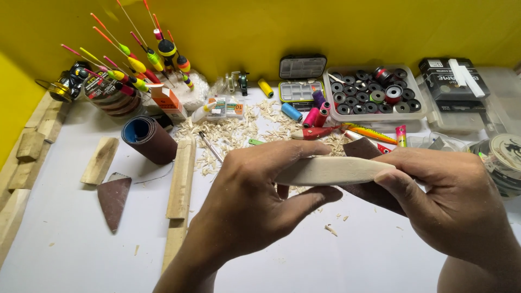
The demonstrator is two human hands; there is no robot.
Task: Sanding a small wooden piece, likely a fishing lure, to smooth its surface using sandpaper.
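Head view: carved wooden piece gripped between left hand and right hand.

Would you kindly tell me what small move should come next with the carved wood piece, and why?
Probably a short stroke of the sandpaper along the wood piece. The left hand grips one end, the right hand presses the brown sheet against the other, and the pale surface looks shaped but unfinished.

A sandpaper roll lies on the white bench beside wood strips and shavings. Fishing floats stand at the back left; a tray of spools sits at the back right.
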